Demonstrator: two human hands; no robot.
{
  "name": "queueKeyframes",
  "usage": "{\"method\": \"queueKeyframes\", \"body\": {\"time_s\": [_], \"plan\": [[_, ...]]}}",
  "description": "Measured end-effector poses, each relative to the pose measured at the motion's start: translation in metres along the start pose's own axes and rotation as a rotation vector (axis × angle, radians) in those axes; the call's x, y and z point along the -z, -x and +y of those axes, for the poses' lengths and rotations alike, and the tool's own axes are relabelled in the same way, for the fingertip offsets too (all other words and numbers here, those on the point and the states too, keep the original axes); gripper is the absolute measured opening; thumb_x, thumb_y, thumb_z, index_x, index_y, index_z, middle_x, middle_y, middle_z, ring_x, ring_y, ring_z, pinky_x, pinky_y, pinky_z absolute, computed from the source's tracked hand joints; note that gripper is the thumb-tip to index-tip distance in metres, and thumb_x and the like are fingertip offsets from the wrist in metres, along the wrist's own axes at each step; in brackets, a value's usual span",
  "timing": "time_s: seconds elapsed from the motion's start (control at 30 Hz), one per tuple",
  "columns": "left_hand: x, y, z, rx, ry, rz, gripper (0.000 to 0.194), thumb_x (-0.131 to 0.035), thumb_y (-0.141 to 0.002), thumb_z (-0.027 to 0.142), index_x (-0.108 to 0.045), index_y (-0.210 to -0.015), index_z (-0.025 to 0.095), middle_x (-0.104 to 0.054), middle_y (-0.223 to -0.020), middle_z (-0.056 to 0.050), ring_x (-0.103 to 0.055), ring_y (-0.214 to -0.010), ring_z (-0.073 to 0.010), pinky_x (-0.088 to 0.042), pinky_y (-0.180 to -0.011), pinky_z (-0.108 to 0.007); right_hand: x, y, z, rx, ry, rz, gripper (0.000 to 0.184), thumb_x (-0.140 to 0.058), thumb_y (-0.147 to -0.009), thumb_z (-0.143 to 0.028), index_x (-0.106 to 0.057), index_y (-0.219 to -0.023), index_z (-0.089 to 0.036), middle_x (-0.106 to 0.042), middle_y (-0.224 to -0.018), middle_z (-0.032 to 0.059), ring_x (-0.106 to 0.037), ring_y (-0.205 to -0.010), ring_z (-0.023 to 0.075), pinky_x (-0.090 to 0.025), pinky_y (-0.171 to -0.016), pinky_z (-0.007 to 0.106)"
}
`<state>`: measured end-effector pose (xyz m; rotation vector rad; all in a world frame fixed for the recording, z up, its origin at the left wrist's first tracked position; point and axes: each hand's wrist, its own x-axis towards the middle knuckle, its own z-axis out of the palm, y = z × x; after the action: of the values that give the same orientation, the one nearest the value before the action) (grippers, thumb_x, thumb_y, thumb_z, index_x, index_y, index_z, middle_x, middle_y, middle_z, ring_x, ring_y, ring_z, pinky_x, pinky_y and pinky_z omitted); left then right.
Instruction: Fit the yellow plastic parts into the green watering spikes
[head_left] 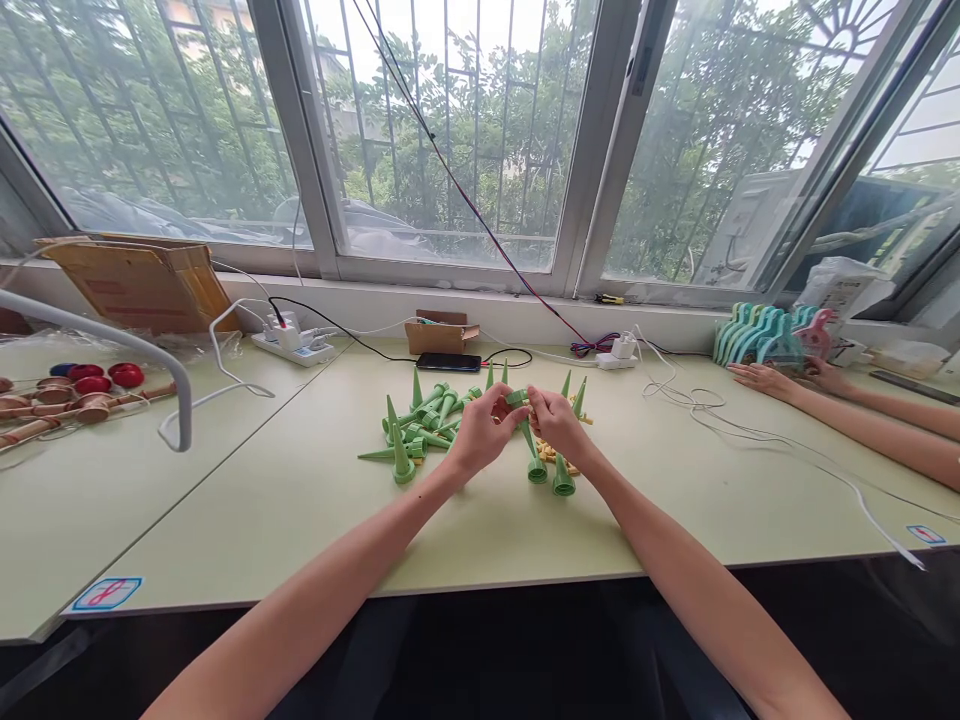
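My left hand (478,432) and my right hand (553,422) meet over the middle of the pale green table (300,500), both closed on one green cone spike (517,400) held between their fingertips. A heap of like green cone spikes (424,420) lies just left of my hands. Two finished green cones (551,478) stand upright below my right hand, beside small yellow parts (551,452) partly hidden by that hand.
A black phone (448,362), a small cardboard box (440,333) and a white power strip (292,343) with cables sit near the window sill. Another person's hands (787,378) rest at the right by teal plastic pieces (757,333). Red balls (97,378) lie far left.
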<state>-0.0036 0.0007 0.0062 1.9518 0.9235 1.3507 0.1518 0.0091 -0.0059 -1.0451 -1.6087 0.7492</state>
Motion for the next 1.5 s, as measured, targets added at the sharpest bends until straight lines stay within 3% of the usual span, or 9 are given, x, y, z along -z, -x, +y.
{"method": "queueKeyframes", "body": {"time_s": [0.2, 0.37, 0.67, 0.73, 0.83, 0.93, 1.07, 1.5], "plan": [[-0.001, 0.001, -0.007, -0.257, -0.24, 0.031, 0.006, -0.058, -0.088, 0.024, -0.055, -0.086, 0.019, -0.054, -0.078, 0.001, -0.051, -0.064, -0.0089, -0.043, -0.058, -0.021, -0.001, 0.0, 0.0, -0.047, -0.121, -0.045, 0.053, -0.044, -0.09, -0.066, -0.034, -0.062, -0.023, -0.033, -0.05, -0.0048, -0.03, -0.041, 0.0096, -0.026, -0.04, 0.027], [-0.002, 0.0, -0.008, -0.289, -0.257, 0.047, 0.005, -0.056, -0.09, 0.024, -0.055, -0.087, 0.019, -0.054, -0.082, 0.0, -0.054, -0.066, -0.0089, -0.044, -0.056, -0.02, -0.004, 0.0, -0.002, -0.056, -0.159, -0.03, 0.053, -0.046, -0.088, -0.068, -0.036, -0.063, -0.023, -0.034, -0.052, -0.0049, -0.03, -0.042, 0.009, -0.026, -0.04, 0.026], [-0.005, 0.0, 0.002, -0.137, -0.146, 0.102, 0.025, -0.053, -0.093, 0.04, -0.053, -0.108, 0.021, -0.057, -0.109, -0.007, -0.063, -0.075, -0.0105, -0.046, -0.053, -0.019, -0.004, -0.001, -0.004, 0.019, -0.074, 0.078, 0.05, -0.044, -0.092, -0.064, -0.036, -0.065, -0.022, -0.037, -0.056, -0.0044, -0.031, -0.047, 0.0096, -0.029, -0.044, 0.026], [-0.005, -0.001, 0.004, -0.062, -0.068, 0.141, 0.03, -0.051, -0.093, 0.045, -0.049, -0.111, 0.021, -0.058, -0.102, -0.006, -0.061, -0.07, -0.0098, -0.045, -0.051, -0.019, -0.003, 0.0, -0.005, 0.051, 0.003, 0.119, 0.049, -0.041, -0.094, -0.062, -0.037, -0.065, -0.022, -0.039, -0.057, -0.0035, -0.034, -0.049, 0.0103, -0.031, -0.047, 0.025], [-0.004, -0.003, 0.005, 0.122, 0.134, 0.148, 0.033, -0.045, -0.093, 0.053, -0.047, -0.105, 0.022, -0.055, -0.076, 0.001, -0.052, -0.052, -0.009, -0.039, -0.042, -0.019, -0.002, 0.001, -0.007, 0.097, 0.102, 0.149, 0.048, -0.037, -0.096, -0.059, -0.039, -0.066, -0.022, -0.041, -0.058, -0.0032, -0.037, -0.053, 0.011, -0.033, -0.051, 0.025], [-0.003, -0.005, 0.005, 0.329, 0.376, 0.084, 0.039, -0.043, -0.091, 0.059, -0.048, -0.088, 0.02, -0.051, -0.06, 0.003, -0.047, -0.043, -0.01, -0.036, -0.038, -0.021, -0.002, 0.003, -0.01, 0.13, 0.158, 0.142, 0.048, -0.036, -0.097, -0.058, -0.039, -0.067, -0.021, -0.041, -0.058, -0.0036, -0.037, -0.054, 0.0109, -0.032, -0.053, 0.024], [-0.002, -0.006, 0.002, 0.494, 0.521, -0.043, 0.052, -0.048, -0.086, 0.065, -0.048, -0.066, 0.017, -0.052, -0.056, -0.001, -0.047, -0.042, -0.01, -0.035, -0.037, -0.023, -0.004, 0.006, -0.012, 0.143, 0.173, 0.093, 0.047, -0.036, -0.097, -0.057, -0.037, -0.067, -0.021, -0.041, -0.058, -0.0039, -0.035, -0.054, 0.0107, -0.031, -0.053, 0.024], [0.003, -0.006, 0.005, 0.54, 0.626, -0.205, 0.055, -0.058, -0.079, 0.068, -0.055, -0.068, 0.014, -0.058, -0.07, -0.005, -0.048, -0.047, -0.0083, -0.035, -0.039, -0.023, -0.001, 0.006, -0.01, 0.085, 0.106, 0.083, 0.049, -0.039, -0.094, -0.061, -0.036, -0.066, -0.022, -0.04, -0.057, -0.0035, -0.038, -0.052, 0.011, -0.032, -0.051, 0.024]]}}
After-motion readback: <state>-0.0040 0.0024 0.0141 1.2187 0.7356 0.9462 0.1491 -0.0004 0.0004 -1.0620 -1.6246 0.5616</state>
